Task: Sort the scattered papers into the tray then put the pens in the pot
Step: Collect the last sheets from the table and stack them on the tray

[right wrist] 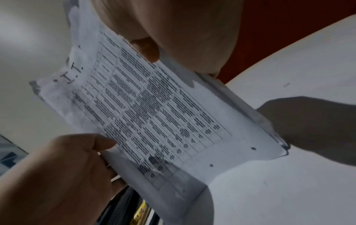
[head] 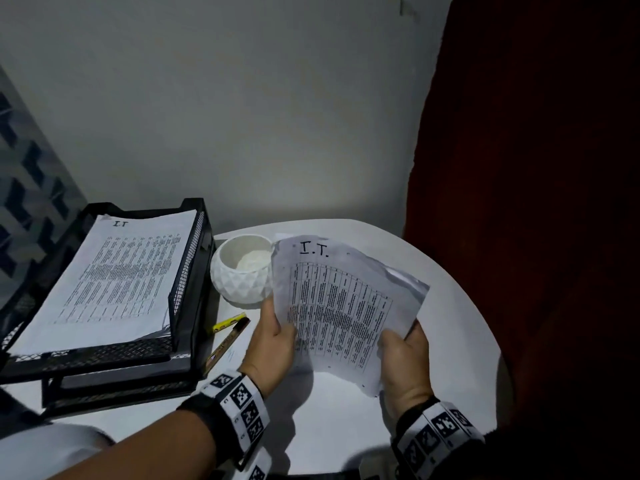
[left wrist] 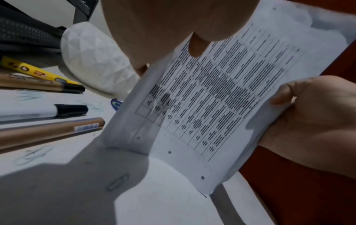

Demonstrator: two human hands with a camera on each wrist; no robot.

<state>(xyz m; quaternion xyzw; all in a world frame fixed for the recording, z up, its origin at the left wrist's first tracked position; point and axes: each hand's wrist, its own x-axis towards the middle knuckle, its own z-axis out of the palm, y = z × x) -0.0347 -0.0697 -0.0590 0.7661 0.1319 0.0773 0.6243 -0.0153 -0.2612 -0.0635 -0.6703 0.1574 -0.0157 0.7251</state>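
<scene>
Both hands hold a small stack of printed papers (head: 341,306) (left wrist: 217,94) (right wrist: 154,115) headed "I.T." above the white table (head: 460,323). My left hand (head: 273,336) pinches its left edge and my right hand (head: 403,355) pinches its lower right edge. The black mesh tray (head: 187,271) at the left holds a pile of similar sheets (head: 114,278). An empty white faceted pot (head: 242,268) (left wrist: 92,60) stands between tray and papers. A yellow pen (head: 228,322) (left wrist: 36,71), a brown pen (head: 228,341) (left wrist: 38,85), a white marker (left wrist: 44,110) and another brown pen (left wrist: 50,130) lie on the table.
Paper clips (left wrist: 117,181) are scattered on the table near the pens. A dark red curtain (head: 536,202) hangs close at the right of the round table. The grey wall (head: 242,116) stands behind. A second tray tier (head: 114,386) sits under the top one.
</scene>
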